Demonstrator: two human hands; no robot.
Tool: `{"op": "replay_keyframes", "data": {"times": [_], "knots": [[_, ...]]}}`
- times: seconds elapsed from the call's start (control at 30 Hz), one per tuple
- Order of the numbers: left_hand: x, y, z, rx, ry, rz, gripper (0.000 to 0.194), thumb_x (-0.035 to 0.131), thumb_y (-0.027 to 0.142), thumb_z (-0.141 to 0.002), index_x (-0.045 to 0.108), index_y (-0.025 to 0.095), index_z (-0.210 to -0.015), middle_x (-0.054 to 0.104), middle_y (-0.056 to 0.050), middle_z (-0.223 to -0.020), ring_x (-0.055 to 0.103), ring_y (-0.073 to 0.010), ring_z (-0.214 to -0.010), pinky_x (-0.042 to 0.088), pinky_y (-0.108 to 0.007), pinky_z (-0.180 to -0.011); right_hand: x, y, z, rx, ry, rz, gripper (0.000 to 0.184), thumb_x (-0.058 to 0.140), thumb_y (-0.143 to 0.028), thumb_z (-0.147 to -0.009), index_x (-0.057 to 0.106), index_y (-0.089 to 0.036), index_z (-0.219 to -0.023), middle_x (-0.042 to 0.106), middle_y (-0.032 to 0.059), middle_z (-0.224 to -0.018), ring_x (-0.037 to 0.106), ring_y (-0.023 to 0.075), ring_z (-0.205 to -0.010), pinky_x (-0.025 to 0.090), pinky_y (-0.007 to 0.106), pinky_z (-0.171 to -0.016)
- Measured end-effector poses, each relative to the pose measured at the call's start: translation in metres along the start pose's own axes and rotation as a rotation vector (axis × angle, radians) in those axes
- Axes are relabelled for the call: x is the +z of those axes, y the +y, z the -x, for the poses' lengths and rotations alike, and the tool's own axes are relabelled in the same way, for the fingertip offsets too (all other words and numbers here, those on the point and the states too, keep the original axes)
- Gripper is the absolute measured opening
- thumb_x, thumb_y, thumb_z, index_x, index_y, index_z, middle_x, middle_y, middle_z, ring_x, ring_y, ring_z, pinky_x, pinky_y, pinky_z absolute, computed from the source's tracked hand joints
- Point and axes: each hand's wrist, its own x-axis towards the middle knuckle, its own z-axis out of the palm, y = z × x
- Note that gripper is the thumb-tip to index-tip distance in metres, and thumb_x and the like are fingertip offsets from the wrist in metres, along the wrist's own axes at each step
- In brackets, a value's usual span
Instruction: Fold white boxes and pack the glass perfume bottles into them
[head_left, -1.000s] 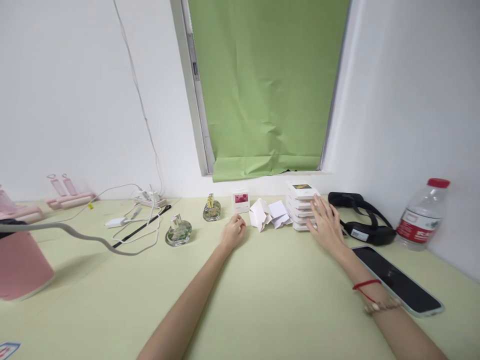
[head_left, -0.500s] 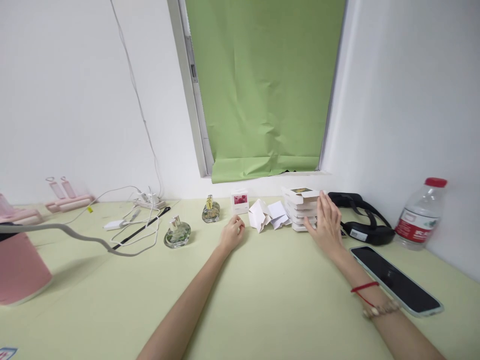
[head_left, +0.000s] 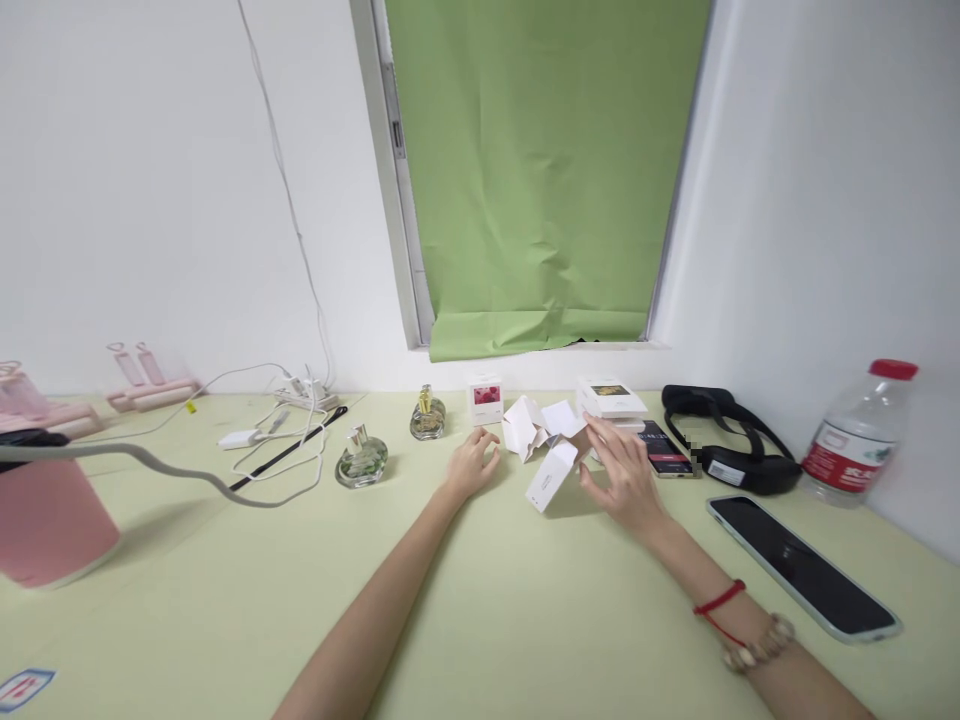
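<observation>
My right hand [head_left: 621, 478] holds a small white box [head_left: 551, 474] by its right side, tilted just above the table in front of a stack of white boxes [head_left: 610, 401]. My left hand [head_left: 471, 463] rests on the pale green table [head_left: 517, 610] with its fingers loosely curled and nothing in them, a little left of the held box. Unfolded white card pieces [head_left: 534, 424] lie behind the box. A small box with a pink picture [head_left: 485, 399] stands behind my left hand.
Two glass perfume bottles [head_left: 361, 457] [head_left: 427, 417] stand to the left, near white cables [head_left: 277, 437] and a charger. At the right lie a small phone [head_left: 661, 448], a black headset [head_left: 733, 445], a large dark phone [head_left: 802, 568] and a water bottle [head_left: 859, 433]. A pink object [head_left: 46, 527] sits far left.
My right hand left the side of the box stack and drew back toward me and to the left, now holding one small white box. My left hand stayed in place.
</observation>
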Motion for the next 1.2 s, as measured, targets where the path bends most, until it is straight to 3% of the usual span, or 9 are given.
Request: {"op": "replay_keyframes", "data": {"times": [0.13, 0.23, 0.43, 0.57, 0.73, 0.97, 1.07, 1.2], "knots": [[-0.004, 0.006, -0.001, 0.093, -0.056, -0.027, 0.029, 0.036, 0.03, -0.087, 0.051, 0.017, -0.107, 0.051, -0.006, -0.104, 0.052, -0.0166, -0.086, 0.041, -0.029, -0.073, 0.003, -0.001, 0.001, -0.003, -0.03, -0.041, 0.04, 0.044, -0.02, -0.084, 0.043, -0.01, -0.122, 0.046, 0.0123, -0.127, 0.041, 0.0199, -0.116, 0.031, 0.035, -0.093], [-0.004, 0.016, -0.001, 0.166, -0.095, -0.034, 0.032, 0.037, 0.028, -0.086, 0.048, 0.016, -0.114, 0.047, -0.007, -0.119, 0.05, -0.0189, -0.099, 0.039, -0.034, -0.086, 0.002, -0.001, 0.001, 0.017, -0.02, -0.023, 0.038, 0.044, -0.019, -0.083, 0.046, -0.01, -0.12, 0.048, 0.011, -0.125, 0.042, 0.0189, -0.116, 0.031, 0.034, -0.093], [0.001, 0.045, 0.002, 0.245, -0.229, -0.053, 0.032, 0.034, 0.026, -0.088, 0.052, 0.017, -0.113, 0.023, -0.009, -0.14, 0.019, -0.0218, -0.131, 0.028, -0.038, -0.101, 0.003, 0.001, 0.004, 0.088, 0.007, 0.022, 0.036, 0.043, -0.019, -0.084, 0.048, -0.008, -0.119, 0.047, 0.0126, -0.125, 0.042, 0.0203, -0.115, 0.031, 0.035, -0.092], [0.001, 0.052, 0.004, 0.194, -0.327, -0.046, 0.042, 0.032, 0.017, -0.087, 0.046, 0.022, -0.126, 0.012, -0.008, -0.144, 0.01, -0.0209, -0.134, 0.021, -0.038, -0.105, 0.008, 0.003, 0.006, 0.112, -0.009, 0.031, 0.037, 0.042, -0.02, -0.084, 0.048, -0.009, -0.119, 0.045, 0.0119, -0.128, 0.041, 0.0206, -0.115, 0.031, 0.035, -0.092], [0.0, 0.048, 0.003, 0.058, -0.377, -0.005, 0.055, 0.033, 0.025, -0.088, 0.022, 0.019, -0.142, 0.003, -0.004, -0.145, 0.004, -0.0226, -0.134, 0.019, -0.04, -0.107, 0.01, 0.004, 0.008, 0.123, -0.014, 0.024, 0.039, 0.043, -0.021, -0.084, 0.046, -0.009, -0.121, 0.044, 0.0106, -0.129, 0.04, 0.0204, -0.115, 0.031, 0.035, -0.091], [0.007, 0.041, 0.005, 0.1, -0.216, 0.064, 0.059, 0.029, 0.028, -0.088, 0.017, 0.005, -0.141, 0.011, -0.009, -0.144, 0.012, -0.0186, -0.134, 0.023, -0.038, -0.106, 0.008, 0.0, 0.007, 0.101, -0.036, 0.004, 0.041, 0.042, -0.02, -0.084, 0.044, -0.008, -0.123, 0.042, 0.0108, -0.131, 0.038, 0.0204, -0.118, 0.032, 0.034, -0.092], [0.007, 0.041, 0.006, 0.096, -0.078, 0.11, 0.057, 0.027, 0.027, -0.089, 0.015, 0.007, -0.141, 0.013, -0.009, -0.143, 0.015, -0.0163, -0.133, 0.029, -0.034, -0.103, 0.009, -0.001, 0.007, 0.099, -0.036, 0.019, 0.04, 0.043, -0.02, -0.083, 0.045, -0.008, -0.121, 0.042, 0.0113, -0.131, 0.037, 0.021, -0.118, 0.032, 0.035, -0.092], [0.006, 0.04, 0.01, -0.009, 0.13, 0.234, 0.06, 0.033, 0.029, -0.089, 0.014, 0.011, -0.142, 0.019, -0.01, -0.142, 0.019, -0.0173, -0.132, 0.029, -0.032, -0.105, 0.01, 0.0, 0.008, 0.11, -0.063, 0.038, 0.044, 0.043, -0.021, -0.083, 0.044, -0.011, -0.125, 0.041, 0.0094, -0.131, 0.037, 0.0208, -0.119, 0.033, 0.035, -0.092]]}}
